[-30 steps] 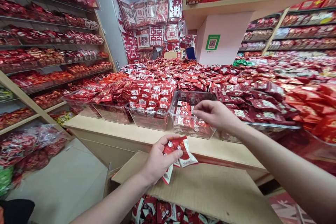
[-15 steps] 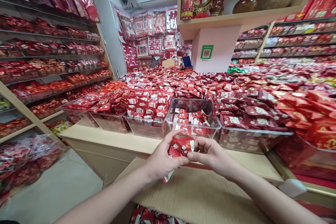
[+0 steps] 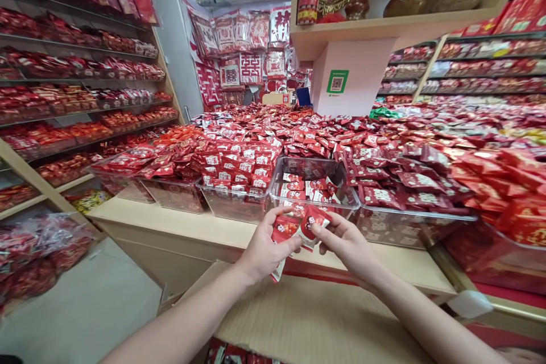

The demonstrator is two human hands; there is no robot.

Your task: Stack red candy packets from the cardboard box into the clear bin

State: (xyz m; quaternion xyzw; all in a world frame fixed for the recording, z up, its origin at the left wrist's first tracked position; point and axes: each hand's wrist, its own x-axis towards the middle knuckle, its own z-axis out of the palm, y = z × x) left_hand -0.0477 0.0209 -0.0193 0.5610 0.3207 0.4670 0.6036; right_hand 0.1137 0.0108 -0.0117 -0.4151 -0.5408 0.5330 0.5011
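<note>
My left hand (image 3: 265,247) is closed on small red packets (image 3: 285,228) printed with a cartoon figure; the pale edge of one hangs below the fingers. My right hand (image 3: 346,242) pinches another red and white packet (image 3: 313,225) between thumb and fingers, beside those in the left. Both hands are in front of a clear plastic bin (image 3: 314,203), partly filled with rows of similar packets (image 3: 294,186). Bins heaped with red packets (image 3: 239,166) and dark red packets (image 3: 416,176) flank it.
A cardboard box (image 3: 324,313) lies below my forearms, with red packets (image 3: 239,354) beneath its near edge. The wooden counter edge (image 3: 170,224) crosses in front. Stocked shelves (image 3: 85,109) line the left; an overhead cabinet (image 3: 384,25) holds gourd-shaped ornaments. Bagged packets (image 3: 40,244) sit at lower left.
The packet at my right hand has come away from the left-hand packets and turned its printed face into view. My hands have risen slightly and the right fingers have spread around it.
</note>
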